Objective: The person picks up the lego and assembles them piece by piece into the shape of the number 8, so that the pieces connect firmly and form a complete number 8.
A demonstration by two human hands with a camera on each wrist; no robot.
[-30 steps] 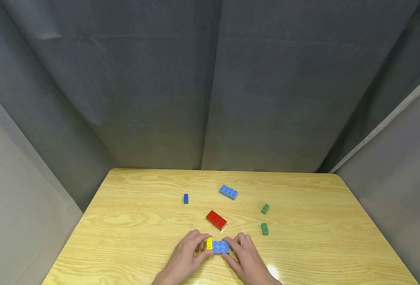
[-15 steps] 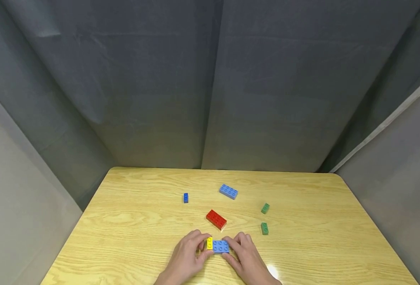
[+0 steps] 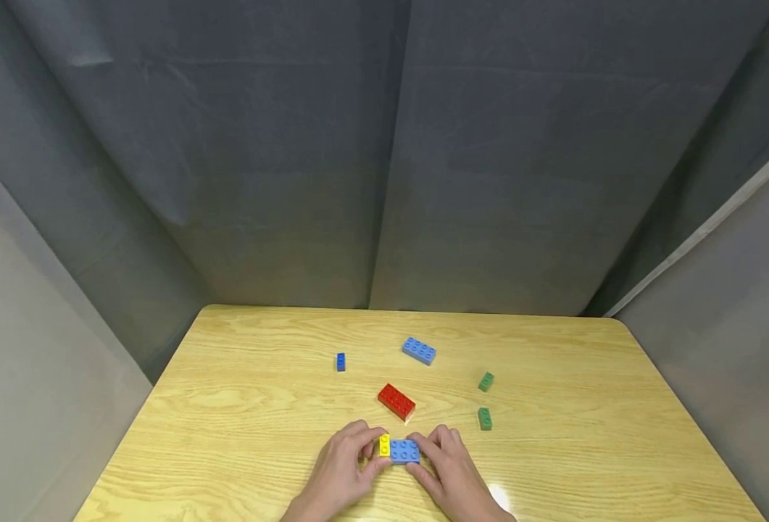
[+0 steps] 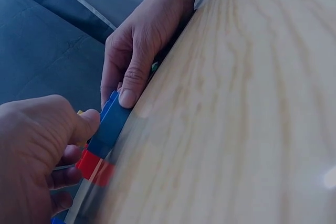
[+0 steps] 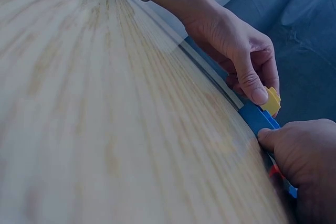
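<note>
Near the front of the table, a small yellow brick sits on the left end of a light blue brick, its top higher than the blue studs. My left hand pinches the yellow brick between thumb and forefinger. The blue brick's right end is held by my right hand, thumb on the near side and finger on the far side. In the right wrist view the yellow brick shows above the blue brick at the left fingertips. The left wrist view shows the blue brick's long side between both thumbs.
Just beyond the hands lies a red brick. Farther back are another light blue brick and a small dark blue brick. Two small green bricks, one farther and one nearer, lie to the right on the wooden table.
</note>
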